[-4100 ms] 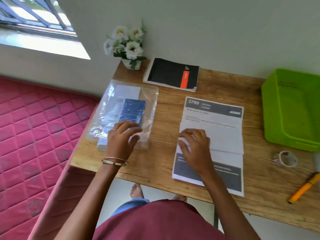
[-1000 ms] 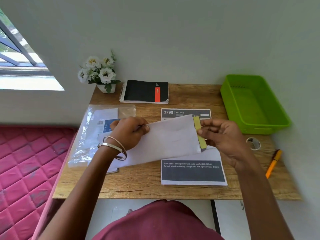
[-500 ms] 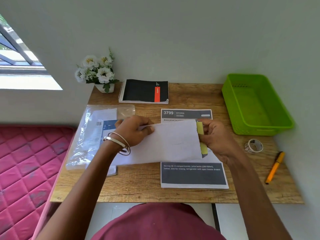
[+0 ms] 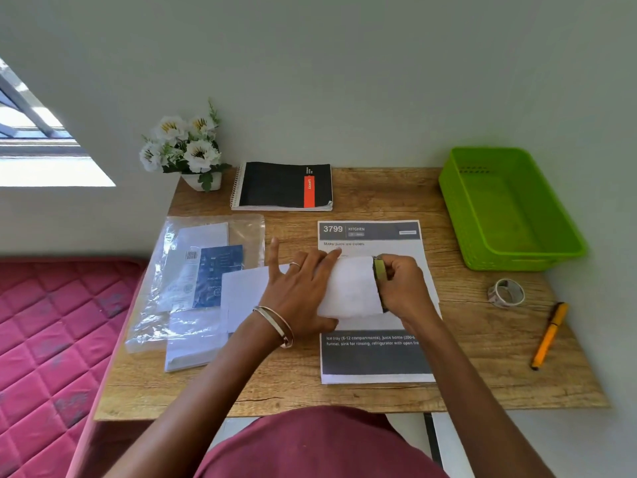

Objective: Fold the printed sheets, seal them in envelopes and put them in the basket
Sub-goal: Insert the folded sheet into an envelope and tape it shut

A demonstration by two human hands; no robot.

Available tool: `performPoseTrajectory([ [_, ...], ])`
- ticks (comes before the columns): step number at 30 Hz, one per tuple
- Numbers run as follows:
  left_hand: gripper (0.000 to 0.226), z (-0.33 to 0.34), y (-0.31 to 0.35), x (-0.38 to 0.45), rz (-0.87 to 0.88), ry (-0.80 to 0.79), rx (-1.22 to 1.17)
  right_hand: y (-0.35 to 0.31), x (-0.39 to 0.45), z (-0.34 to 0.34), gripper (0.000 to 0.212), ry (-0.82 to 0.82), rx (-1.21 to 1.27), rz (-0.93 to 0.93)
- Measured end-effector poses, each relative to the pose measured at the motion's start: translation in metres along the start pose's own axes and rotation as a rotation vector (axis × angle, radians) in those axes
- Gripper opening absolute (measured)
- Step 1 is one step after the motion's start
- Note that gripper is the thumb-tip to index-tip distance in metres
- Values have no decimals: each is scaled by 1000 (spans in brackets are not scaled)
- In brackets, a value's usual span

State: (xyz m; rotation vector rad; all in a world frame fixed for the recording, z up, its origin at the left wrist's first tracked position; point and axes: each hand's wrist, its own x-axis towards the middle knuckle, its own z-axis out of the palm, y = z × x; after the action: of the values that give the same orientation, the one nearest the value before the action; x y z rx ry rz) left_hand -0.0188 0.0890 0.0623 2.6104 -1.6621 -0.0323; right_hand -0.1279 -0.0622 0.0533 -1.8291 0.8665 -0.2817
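Here we list the wooden table [image 4: 379, 201] first, set against a pale wall, with a pink quilted mattress [image 4: 51, 322] along its left side. On the table's far right sits the green basket [image 4: 565, 236], holding nothing we can see. A clear plastic packet [image 4: 155, 305] of envelopes lies at the left, a blue and white label showing through it. The printed sheet [image 4: 372, 360] lies flat in the middle, its header reading "3799 KITCHEN". A black spiral notebook [image 4: 275, 184] with a red stripe lies at the far edge, beside a small pot of white flowers [image 4: 186, 146] at the far left corner. Across the sheet we find a white envelope [image 4: 351, 288], lying flat and reaching left toward the packet. Our left hand [image 4: 300, 291] presses on it with fingers spread and straight, a ring on one finger and bangles at the wrist. Our right hand [image 4: 403, 288] has its fingers curled at the envelope's right end, pinching the yellow-green flap strip [image 4: 380, 269] there. An orange pen [image 4: 548, 336] lies near the right edge. A roll of tape [image 4: 506, 293] rests between the pen and the basket.
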Motion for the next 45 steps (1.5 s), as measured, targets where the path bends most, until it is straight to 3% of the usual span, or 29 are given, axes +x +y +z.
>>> performPoseTrajectory([
  [5, 97, 4, -8, 4, -27, 3, -48, 15, 2, -15, 19, 71, 171, 76],
  [9, 96, 6, -24, 5, -86, 60, -51, 55, 16, -39, 49, 407, -331, 160],
  [13, 97, 9, -33, 5, -141, 48, -50, 65, 17, -42, 71, 318, -556, 360],
  [18, 100, 13, -35, 3, -175, 5, -74, 72, 24, -43, 62, 394, -204, 376],
  [22, 99, 17, -36, 0, -192, 2, -92, 65, 18, -52, 23, 428, 130, 300],
  [29, 100, 21, -36, -1, -189, 2, -123, 54, 5, -67, 5, 410, 156, 120],
  [33, 102, 22, -36, -1, -199, -18, -144, 40, -10, -78, 21, 508, 223, 19],
  [38, 101, 18, -36, 0, -234, -28, -155, 28, -26, -85, 20, 625, 444, -92],
  [45, 102, 17, -34, 3, -274, -47, -186, 26, -33, -72, 17, 586, 570, -58],
])
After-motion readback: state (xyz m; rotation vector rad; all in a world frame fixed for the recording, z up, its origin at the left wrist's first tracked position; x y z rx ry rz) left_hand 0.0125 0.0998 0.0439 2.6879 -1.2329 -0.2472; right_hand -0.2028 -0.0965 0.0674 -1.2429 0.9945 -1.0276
